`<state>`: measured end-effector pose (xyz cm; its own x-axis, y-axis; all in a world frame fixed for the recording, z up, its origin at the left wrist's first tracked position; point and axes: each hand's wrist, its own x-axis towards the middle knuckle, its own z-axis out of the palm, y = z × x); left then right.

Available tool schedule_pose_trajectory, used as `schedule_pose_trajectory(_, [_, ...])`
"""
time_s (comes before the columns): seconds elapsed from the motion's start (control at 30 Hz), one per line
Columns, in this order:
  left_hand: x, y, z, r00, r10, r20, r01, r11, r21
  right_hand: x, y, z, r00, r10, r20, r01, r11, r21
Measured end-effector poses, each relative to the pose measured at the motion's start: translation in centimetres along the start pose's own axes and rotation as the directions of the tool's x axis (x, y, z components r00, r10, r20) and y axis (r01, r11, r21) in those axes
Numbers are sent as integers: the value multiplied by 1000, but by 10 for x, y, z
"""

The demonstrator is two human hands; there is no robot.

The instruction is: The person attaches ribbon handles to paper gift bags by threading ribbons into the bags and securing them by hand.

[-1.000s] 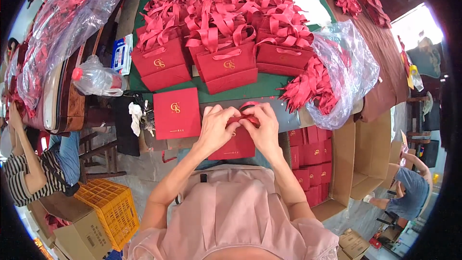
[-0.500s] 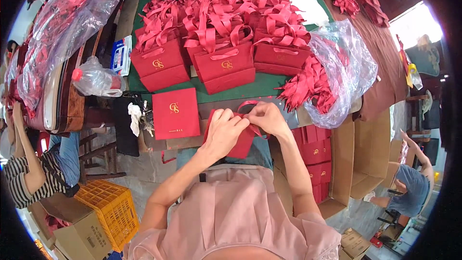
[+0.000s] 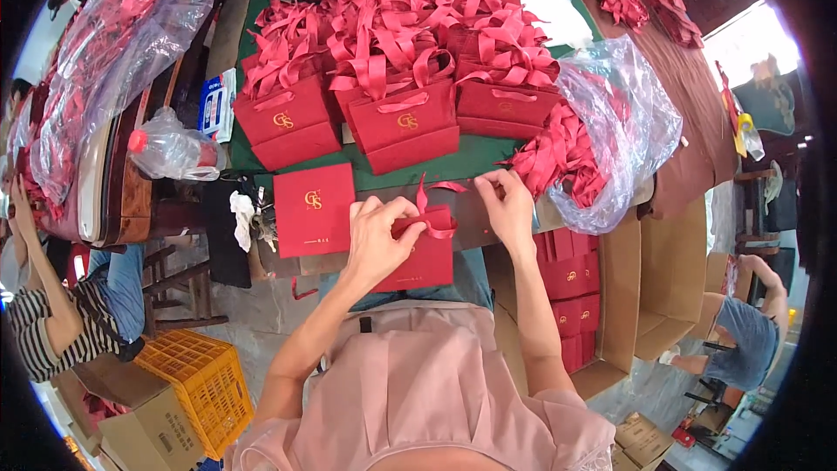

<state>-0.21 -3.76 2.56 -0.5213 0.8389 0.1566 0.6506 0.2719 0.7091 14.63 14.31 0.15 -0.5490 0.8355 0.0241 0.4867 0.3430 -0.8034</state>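
Note:
A small red paper gift bag [image 3: 425,263] with gold print lies at the table's front edge, just before my body. My left hand [image 3: 379,235] is closed at its top, pinching the red ribbon [image 3: 442,229] between thumb and forefinger. A loose ribbon end sticks up and bends to the right. My right hand [image 3: 510,214] hovers to the right of that end, its fingers loosely curled and apart from the ribbon. Left of my left hand, another flat red bag [image 3: 314,209] rests on the table.
Rows of red bags with ribbon handles [image 3: 405,122] stand behind. A clear plastic bag of ribbons [image 3: 619,148] lies to the right, above cardboard boxes [image 3: 667,279] and packed red bags. A plastic bottle [image 3: 174,144] and yellow crate [image 3: 196,388] are left. Other people sit at both sides.
My right hand has let go of the ribbon and moved right and slightly back. My left hand has shifted a little left, and the gift bag's front is now more exposed.

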Motion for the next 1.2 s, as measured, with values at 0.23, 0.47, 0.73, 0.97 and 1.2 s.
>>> schedule_pose_trajectory(0.23, [6, 2, 2, 998, 20, -63, -21, 1000, -20, -2, 3, 7, 949, -296, 108, 314, 913, -261])
schedule_pose_trajectory(0.47, [22, -12, 25, 978, 132, -158, -97, 973, 211, -17, -44, -23, 960, -266, 90, 276, 951, -142])
schedule_pose_trajectory(0.73, [15, 21, 21, 982, 165, -90, -182, 954, -239, -30, -59, -12, 956, -230, 182, 185, 954, 235])
schedule_pose_trajectory(0.97, [10, 16, 25, 985, -90, 150, 166, 755, -634, -40, -56, -19, 941, -71, 332, -124, 838, 532])
schedule_pose_trajectory(1.2, [3, 9, 9, 995, 61, -78, -88, 904, -419, -39, -68, -19, 936, -279, 213, 204, 926, 319])
